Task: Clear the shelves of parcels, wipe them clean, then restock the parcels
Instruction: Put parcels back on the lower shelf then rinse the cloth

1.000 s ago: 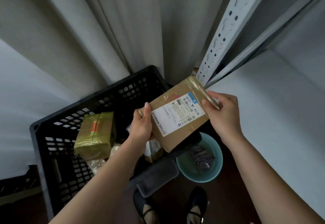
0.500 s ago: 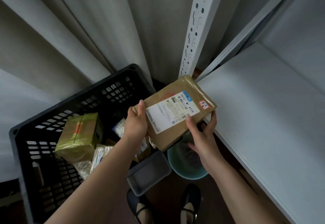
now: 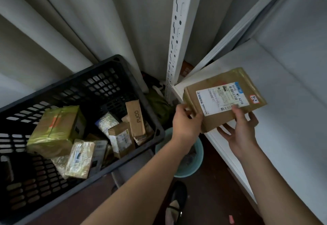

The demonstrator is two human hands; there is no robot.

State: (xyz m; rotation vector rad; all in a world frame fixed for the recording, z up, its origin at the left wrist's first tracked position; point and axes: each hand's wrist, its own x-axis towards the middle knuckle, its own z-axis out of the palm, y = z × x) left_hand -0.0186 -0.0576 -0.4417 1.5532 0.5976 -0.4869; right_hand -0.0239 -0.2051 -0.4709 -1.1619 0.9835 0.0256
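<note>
Now the brown parcel (image 3: 224, 99), gripped by left hand (image 3: 187, 124) and right hand (image 3: 242, 127), has moved from over the crate (image 3: 113, 76) onto the shelf (image 3: 265, 69): restocking is underway.

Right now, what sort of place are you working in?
Probably a parcel storeroom or pickup point: white metal shelving with a slotted upright, a black crate full of labelled parcels, and a brown parcel with a shipping label held in both hands.

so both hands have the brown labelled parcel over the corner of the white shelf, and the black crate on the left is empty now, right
Not quite: the black crate is not empty. The head view shows several parcels in it, among them a box marked PUCO. The rest holds: the left hand and right hand hold the brown labelled parcel over the corner of the white shelf.
</note>
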